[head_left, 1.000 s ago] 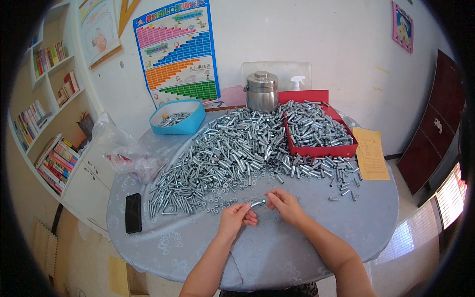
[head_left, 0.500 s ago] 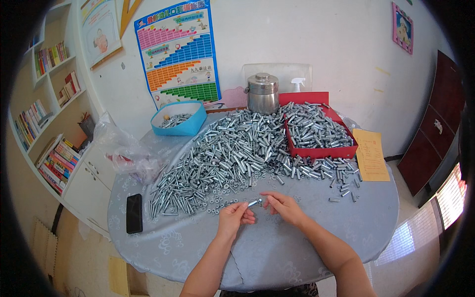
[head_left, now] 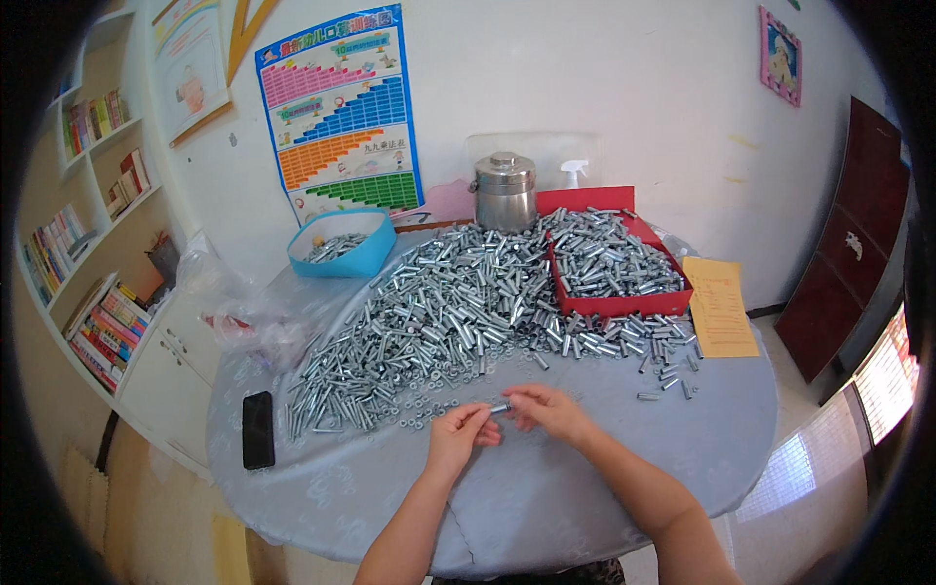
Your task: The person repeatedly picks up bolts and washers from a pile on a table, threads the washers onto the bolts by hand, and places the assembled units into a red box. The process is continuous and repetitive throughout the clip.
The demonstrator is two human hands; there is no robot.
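Zinc-grey metal sleeve (head_left: 500, 408), lower centre of frame: pinched between left hand (head_left: 458, 437) and right hand (head_left: 548, 409), both closed on it. Risk: slipping into the loose sleeve heap (head_left: 439, 312) behind.

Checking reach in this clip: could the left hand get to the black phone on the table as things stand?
Probably yes. The phone lies flat near the table's left edge, with bare tablecloth between it and the left hand. But that hand shares a small metal piece with the right hand.

Fingers (head_left: 485, 421) hide most of the small metal piece (head_left: 499, 409).
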